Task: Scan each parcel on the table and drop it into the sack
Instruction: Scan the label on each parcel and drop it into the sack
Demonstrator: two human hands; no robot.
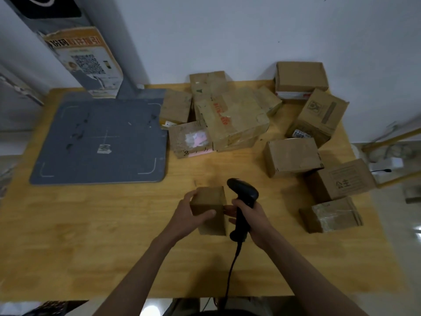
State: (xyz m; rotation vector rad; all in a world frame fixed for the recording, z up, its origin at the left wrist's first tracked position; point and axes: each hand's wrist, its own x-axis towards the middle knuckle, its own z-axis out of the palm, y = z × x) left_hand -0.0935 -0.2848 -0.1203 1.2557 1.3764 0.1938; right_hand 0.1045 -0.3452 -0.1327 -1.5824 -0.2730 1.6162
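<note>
Gripping hands [185,215] [252,215]: plain cardboard cube [210,209], curved black scanner [245,197].

A small plain brown cardboard parcel [210,209] is held upright in the left hand [190,215], thumb across its near face. A black corded handheld barcode scanner [242,206] is gripped just beside it in the right hand [249,218]. Beyond and right of both hands, worn cardboard parcels [230,115] are heaped, perhaps ten.
</note>
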